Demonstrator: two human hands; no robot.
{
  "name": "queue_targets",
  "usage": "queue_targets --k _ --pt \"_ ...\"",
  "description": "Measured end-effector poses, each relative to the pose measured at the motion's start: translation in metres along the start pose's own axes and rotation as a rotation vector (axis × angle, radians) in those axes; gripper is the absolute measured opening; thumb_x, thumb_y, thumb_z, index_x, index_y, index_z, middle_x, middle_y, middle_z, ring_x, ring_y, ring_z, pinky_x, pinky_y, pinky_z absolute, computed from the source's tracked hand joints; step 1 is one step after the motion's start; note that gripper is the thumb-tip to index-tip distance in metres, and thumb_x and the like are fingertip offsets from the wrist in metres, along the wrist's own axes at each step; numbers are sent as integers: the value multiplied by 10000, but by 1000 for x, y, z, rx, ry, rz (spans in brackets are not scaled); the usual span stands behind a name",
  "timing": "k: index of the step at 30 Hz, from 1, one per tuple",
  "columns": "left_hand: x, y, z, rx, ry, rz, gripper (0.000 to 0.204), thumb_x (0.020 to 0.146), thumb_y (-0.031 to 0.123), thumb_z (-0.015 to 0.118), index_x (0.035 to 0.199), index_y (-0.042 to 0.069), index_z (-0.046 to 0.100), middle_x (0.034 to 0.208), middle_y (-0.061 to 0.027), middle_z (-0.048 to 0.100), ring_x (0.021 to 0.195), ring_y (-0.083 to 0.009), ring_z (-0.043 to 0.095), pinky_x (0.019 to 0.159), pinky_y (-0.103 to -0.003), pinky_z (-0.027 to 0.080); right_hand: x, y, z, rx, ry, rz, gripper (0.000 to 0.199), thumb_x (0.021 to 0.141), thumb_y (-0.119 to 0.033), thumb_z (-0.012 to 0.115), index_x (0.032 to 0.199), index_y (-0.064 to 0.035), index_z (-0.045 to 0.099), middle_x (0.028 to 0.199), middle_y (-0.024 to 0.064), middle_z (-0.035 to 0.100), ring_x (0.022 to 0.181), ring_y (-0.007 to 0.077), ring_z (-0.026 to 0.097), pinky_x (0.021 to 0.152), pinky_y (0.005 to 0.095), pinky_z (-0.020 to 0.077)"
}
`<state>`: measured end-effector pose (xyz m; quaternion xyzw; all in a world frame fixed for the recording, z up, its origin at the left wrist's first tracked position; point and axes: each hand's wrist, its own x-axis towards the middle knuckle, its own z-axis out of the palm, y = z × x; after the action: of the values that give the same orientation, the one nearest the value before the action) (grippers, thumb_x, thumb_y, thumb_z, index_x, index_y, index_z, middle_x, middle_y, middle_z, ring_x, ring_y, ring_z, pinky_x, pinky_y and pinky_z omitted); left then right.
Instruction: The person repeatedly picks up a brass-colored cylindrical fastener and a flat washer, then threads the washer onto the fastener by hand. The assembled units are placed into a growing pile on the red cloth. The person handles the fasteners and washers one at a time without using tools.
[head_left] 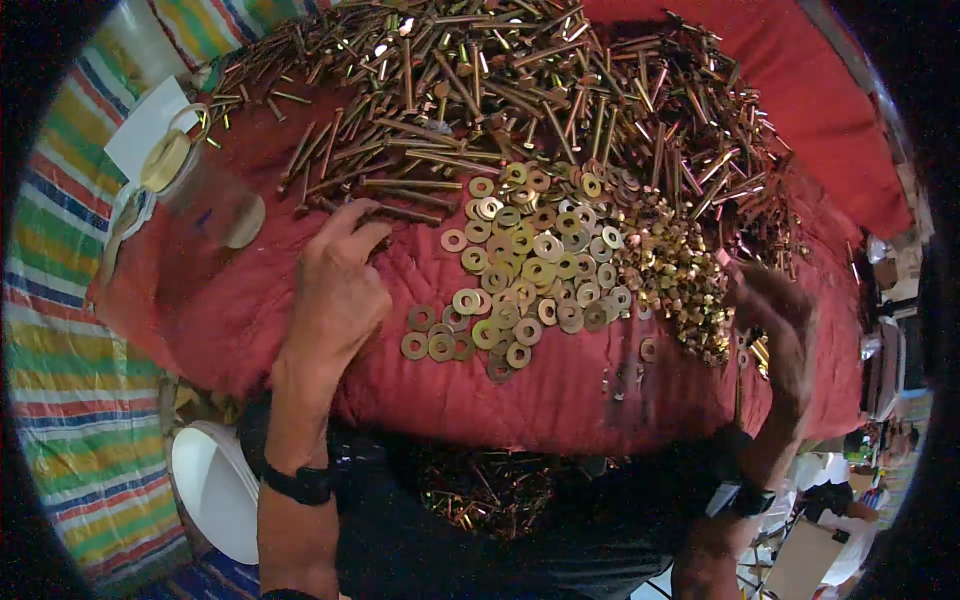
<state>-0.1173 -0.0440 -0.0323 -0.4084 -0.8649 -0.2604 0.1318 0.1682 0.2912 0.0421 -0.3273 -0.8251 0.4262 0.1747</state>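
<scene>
My left hand [345,275] is over the red cloth, fingers bent and apart. Its fingertips are at the end of a long brass-coloured bolt [410,214] at the near edge of a large bolt heap [490,80]. My right hand [785,315] is curled beside a pile of small nuts [690,275], its fingertips at the pile's right side and blurred. Against its palm side show a thin bolt shaft [739,395] and some brass-coloured metal pieces [761,355]; the fingers partly hide them. Many flat round washers [540,270] lie between the two hands.
A clear plastic jug [215,205] lies at the left beside a white sheet [147,128]. More bolts [490,492] sit in a dark hollow at my lap. A white round-edged object [213,490] stands at lower left, by a striped sheet [85,400].
</scene>
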Motion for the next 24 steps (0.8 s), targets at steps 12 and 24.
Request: queue_targets --k 12,24 --pt "26 16 -3 -310 181 -52 184 981 96 618 1145 32 670 938 -91 704 808 -251 690 658 -358 528 -41 -27 122 -831 -389 -544 574 747 -257 802 1237 -38 597 1106 162 663 974 373 664 854 516 509" --pt "8 46 -34 -1707 -337 -729 337 988 148 654 1245 -70 668 837 -109 729 496 -95 593 367 -215 378 -43 -17 180 -450 -212 -865 216 828 -127 781 969 -22 656 767 118 658 695 289 697 609 402 550"
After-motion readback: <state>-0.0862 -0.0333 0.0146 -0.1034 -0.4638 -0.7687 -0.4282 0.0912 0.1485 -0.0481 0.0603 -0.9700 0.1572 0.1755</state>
